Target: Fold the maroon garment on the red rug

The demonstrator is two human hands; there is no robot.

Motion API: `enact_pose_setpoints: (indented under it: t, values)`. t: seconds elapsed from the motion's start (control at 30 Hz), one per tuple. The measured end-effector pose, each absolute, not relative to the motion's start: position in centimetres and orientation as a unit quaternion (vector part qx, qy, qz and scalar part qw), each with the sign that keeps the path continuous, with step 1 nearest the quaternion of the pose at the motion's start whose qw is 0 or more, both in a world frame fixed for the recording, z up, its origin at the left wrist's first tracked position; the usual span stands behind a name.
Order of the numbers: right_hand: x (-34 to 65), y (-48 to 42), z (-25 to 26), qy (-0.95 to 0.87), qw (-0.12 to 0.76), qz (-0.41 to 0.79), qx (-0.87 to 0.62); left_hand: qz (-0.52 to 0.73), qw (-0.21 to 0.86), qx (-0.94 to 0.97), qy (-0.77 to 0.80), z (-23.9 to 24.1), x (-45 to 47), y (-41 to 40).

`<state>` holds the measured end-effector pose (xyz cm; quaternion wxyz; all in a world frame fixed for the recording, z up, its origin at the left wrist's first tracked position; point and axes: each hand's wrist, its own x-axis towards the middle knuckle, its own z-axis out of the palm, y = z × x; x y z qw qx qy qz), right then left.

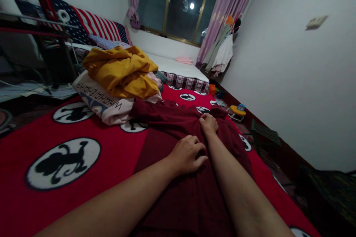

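Note:
A maroon long garment (167,155) lies spread over the red patterned blanket (116,170), its upper part creased. My left hand (190,154) rests on the middle of the garment, fingers loosely bent and thumb apart from them, with nothing seen in its grasp. Farther up, my right hand (208,123) is closed on the garment's cloth near the collar end, fingers pressed together. Left of the garment's top is a pile of clothes: a mustard-yellow garment (122,70) on top of a pale pink printed one (111,105).
A desk (33,31) with a red flask (44,2) and tape roll (63,16) stands at left. Beyond the blanket is a white-topped bed (169,61) holding a pink folded cloth (184,60). A yellow stool (237,110) and dark folding chair (265,132) stand at right.

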<state>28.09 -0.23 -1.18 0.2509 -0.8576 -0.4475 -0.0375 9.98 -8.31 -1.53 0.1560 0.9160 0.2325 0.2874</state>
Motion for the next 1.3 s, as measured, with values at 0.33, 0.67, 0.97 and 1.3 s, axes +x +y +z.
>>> enact_pose_setpoints:
  t: [0.33, 0.67, 0.97, 1.3]
  values:
    - [24.9, -0.6, 2.1, -0.523, 0.228, -0.069, -0.818, 0.342, 0.309, 0.866, 0.195, -2.1, 9.6, -7.0]
    - [22.9, -2.1, -2.5, -0.573, 0.487, 0.144, -0.643, 0.239, 0.460, 0.815, 0.258, -0.1, 6.4, -3.8]
    - [23.3, -1.9, -2.9, -0.580, 0.523, 0.150, -0.606, 0.298, 0.010, 0.654, 0.696, 4.4, -5.0, 1.4]
    - [23.1, -2.5, -2.6, -0.585, 0.535, 0.165, -0.587, 0.218, 0.061, 0.695, 0.682, 2.4, -4.1, 2.3]
